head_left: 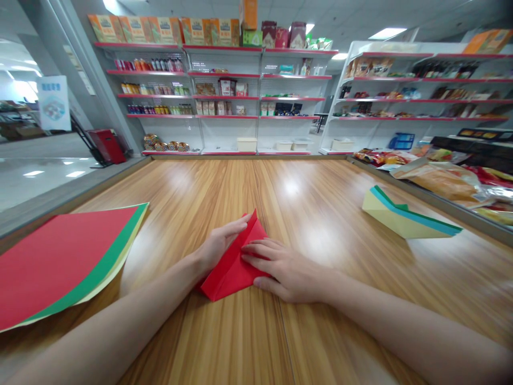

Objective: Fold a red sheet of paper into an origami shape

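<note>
Head view: left hand (221,241), loosely open, touches red paper (236,270).

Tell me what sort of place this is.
Probably a shop, or a room set up like one: white shelves hold rows of small bottles and orange boxes, and bagged goods lie heaped beyond the table.

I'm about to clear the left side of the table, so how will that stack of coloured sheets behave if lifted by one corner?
The stack of coloured sheets will probably flop, as its right edge already curves. Its layers may slide apart, since red, green and cream edges lie offset with no binding visible there.
</note>
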{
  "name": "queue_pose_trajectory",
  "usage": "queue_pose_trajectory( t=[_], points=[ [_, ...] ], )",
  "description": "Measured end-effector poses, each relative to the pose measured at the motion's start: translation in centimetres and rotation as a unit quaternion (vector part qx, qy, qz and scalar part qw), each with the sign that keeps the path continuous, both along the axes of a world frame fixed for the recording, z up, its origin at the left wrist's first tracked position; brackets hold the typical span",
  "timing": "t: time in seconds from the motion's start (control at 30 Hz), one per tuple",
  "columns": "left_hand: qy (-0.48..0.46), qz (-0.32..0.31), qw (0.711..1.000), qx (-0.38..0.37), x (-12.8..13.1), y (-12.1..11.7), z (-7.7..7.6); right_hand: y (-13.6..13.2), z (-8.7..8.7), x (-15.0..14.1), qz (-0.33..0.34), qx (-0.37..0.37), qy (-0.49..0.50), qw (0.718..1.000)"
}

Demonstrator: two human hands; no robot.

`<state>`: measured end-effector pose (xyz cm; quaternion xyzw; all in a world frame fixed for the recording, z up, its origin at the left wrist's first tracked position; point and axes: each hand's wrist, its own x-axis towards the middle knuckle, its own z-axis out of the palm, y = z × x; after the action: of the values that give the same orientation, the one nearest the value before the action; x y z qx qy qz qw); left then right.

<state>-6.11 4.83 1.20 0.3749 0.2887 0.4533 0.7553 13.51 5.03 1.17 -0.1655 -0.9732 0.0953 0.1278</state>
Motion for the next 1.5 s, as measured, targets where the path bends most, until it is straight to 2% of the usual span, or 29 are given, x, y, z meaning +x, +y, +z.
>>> queue_pose_trajectory(
  t=[0.13, 0.27, 0.63, 0.73, 0.83, 0.9, 0.97, 1.07, 1.13, 1.2, 1.3, 1.5],
  points=[
    [-0.038, 0.013, 0.999, 0.018, 0.4, 0.3, -0.1, -0.2, 0.1, -0.2, -0.020, 0.007, -0.010, 1.000],
    [-0.023, 0.054, 0.997, 0.044, 0.8, 0.2, 0.1, -0.3, 0.1, -0.3, -0.045, 0.016, -0.010, 0.999],
    [-0.038, 0.081, 0.996, 0.027, 1.4, -1.1, 0.0, 0.0, -0.4, -0.1, -0.069, 0.010, -0.027, 0.997],
    [-0.004, 0.054, 0.998, 0.018, 0.9, -1.0, 0.5, 0.5, -0.8, 0.0, -0.106, 0.012, -0.023, 0.994],
    [0.107, 0.027, 0.994, 0.027, -0.3, -0.5, 0.9, 1.1, -1.2, 0.1, -0.178, 0.033, -0.023, 0.983],
    [0.202, 0.033, 0.976, 0.079, -1.3, 0.0, 0.5, 1.3, -1.3, 0.2, -0.208, 0.048, -0.023, 0.977],
    [0.288, 0.035, 0.944, 0.158, -2.1, 0.5, -0.3, 1.3, -1.3, 0.2, -0.225, 0.056, -0.021, 0.973],
    [0.416, 0.089, 0.857, 0.290, -2.9, 0.9, -1.6, 1.0, -1.1, 0.2, -0.236, 0.056, -0.016, 0.970],
    [0.469, 0.072, 0.814, 0.335, -3.2, 1.0, -2.0, 1.0, -0.9, 0.2, -0.235, 0.056, -0.017, 0.970],
    [0.499, 0.018, 0.787, 0.363, -3.4, 1.0, -1.9, 1.0, -0.8, 0.2, -0.234, 0.055, -0.020, 0.970],
    [0.505, -0.033, 0.770, 0.388, -3.6, 0.9, -1.4, 1.2, -0.7, 0.3, -0.238, 0.056, -0.021, 0.969],
    [0.492, -0.037, 0.776, 0.393, -3.6, 0.8, -1.5, 1.3, -0.7, 0.2, -0.239, 0.057, -0.031, 0.969]
  ],
)
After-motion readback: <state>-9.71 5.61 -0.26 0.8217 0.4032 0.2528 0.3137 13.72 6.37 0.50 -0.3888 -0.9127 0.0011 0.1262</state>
